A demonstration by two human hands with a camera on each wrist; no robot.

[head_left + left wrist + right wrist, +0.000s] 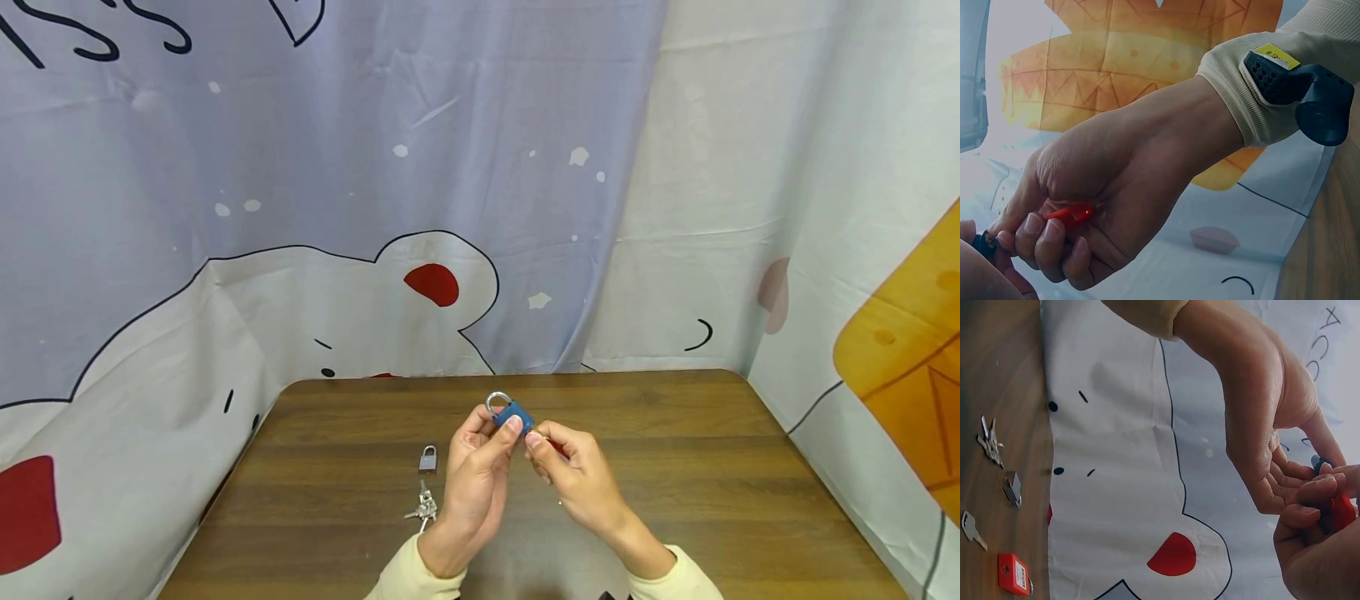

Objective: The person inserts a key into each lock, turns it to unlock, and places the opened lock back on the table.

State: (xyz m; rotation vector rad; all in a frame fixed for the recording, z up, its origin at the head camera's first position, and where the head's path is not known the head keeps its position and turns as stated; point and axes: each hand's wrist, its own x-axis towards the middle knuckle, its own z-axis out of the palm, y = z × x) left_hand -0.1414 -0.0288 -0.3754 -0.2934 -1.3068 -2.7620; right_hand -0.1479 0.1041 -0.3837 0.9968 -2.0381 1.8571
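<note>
My left hand (476,483) holds a blue padlock (514,418) by its body, thumb on the front face, its silver shackle (497,400) pointing up. Whether the shackle is latched cannot be told. My right hand (581,479) meets the padlock's lower end with thumb and index finger, where a small brassy bit shows. A slim red piece (1072,216) lies under the curled fingers of that hand; its front end is hidden. In the right wrist view, the left hand (1266,412) and the right hand (1322,550) touch around the dark padlock (1319,464).
On the wooden table (337,433) lie a small grey padlock (427,459) and a bunch of keys (424,505). The right wrist view also has a single key (972,530) and a red padlock (1014,574) with a white label. A printed curtain (337,167) hangs behind.
</note>
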